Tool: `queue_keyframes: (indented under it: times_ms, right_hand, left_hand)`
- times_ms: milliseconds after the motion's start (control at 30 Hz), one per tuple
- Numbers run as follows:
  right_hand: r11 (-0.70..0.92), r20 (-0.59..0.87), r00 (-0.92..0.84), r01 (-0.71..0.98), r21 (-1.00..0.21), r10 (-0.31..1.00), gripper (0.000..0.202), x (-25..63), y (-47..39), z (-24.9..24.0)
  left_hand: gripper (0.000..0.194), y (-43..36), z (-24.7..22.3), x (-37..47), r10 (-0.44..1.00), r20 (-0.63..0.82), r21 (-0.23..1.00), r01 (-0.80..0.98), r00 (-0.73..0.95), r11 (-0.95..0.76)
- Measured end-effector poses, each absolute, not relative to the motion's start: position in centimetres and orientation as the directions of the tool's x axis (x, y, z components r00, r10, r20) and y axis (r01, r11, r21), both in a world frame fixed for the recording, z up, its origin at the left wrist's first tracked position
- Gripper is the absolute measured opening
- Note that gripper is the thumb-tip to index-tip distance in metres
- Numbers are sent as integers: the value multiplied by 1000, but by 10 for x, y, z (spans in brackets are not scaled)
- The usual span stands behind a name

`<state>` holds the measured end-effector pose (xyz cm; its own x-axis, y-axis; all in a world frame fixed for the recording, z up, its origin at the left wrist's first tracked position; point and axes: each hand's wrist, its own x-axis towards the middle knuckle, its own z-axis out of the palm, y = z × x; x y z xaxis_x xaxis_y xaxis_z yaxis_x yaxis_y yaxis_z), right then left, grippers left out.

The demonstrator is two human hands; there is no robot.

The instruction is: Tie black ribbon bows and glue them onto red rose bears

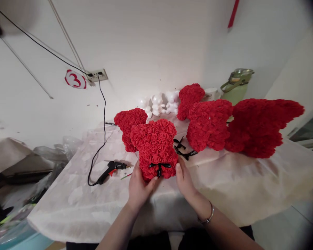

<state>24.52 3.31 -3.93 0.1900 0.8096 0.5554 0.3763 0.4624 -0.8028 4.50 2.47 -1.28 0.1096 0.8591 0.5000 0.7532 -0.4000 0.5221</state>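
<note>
Between my two hands stands a red rose bear (156,139), covered in foam roses, with a small black ribbon bow (159,166) low on its front. My left hand (139,185) grips its lower left side, the thumb reaching across the front close to the bow. On the opposite side, my right hand (184,178) presses against the bear's lower right edge, with the far fingers hidden. Black ribbon pieces (184,147) lie on the cloth just right of the bear. A black glue gun (112,171) rests on its side to the left, its cord running up to the wall.
Another red rose bear (131,125) stands behind on the left, and several more, including a large one (258,128), line the right. Small white bear forms (158,104) stand by the wall near a green jug (236,86). A wall outlet (97,74) feeds the cord. A pale cloth (88,208) covers the table.
</note>
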Motion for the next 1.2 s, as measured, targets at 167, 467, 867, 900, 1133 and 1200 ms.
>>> queue_keyframes:
  times_ms: [167, 467, 867, 900, 1133, 1200]
  right_hand:
    - [470, 563, 189, 376, -798, 805, 48, 245, 35, -41]
    - [523, 606, 195, 350, -778, 771, 50, 246, 32, -52]
    - [395, 465, 424, 247, -885, 777, 59, 251, 28, -77]
    - [395, 459, 418, 234, -888, 784, 59, 252, 28, -75]
    - [376, 440, 377, 233, -897, 815, 57, 254, 28, -57]
    - [370, 445, 370, 258, -892, 816, 57, 254, 28, -56]
  left_hand:
    - [77, 23, -12, 46, 860, 503, 518, 765, 91, -384]
    - [79, 20, -14, 55, 825, 557, 534, 720, 95, -443]
    - [75, 41, -1, 87, 766, 632, 514, 676, 118, -528]
    - [74, 42, -3, 88, 769, 629, 514, 680, 117, -524]
    - [61, 45, -14, 91, 845, 528, 599, 670, 81, -438]
    - [61, 45, -12, 91, 858, 509, 613, 672, 66, -416]
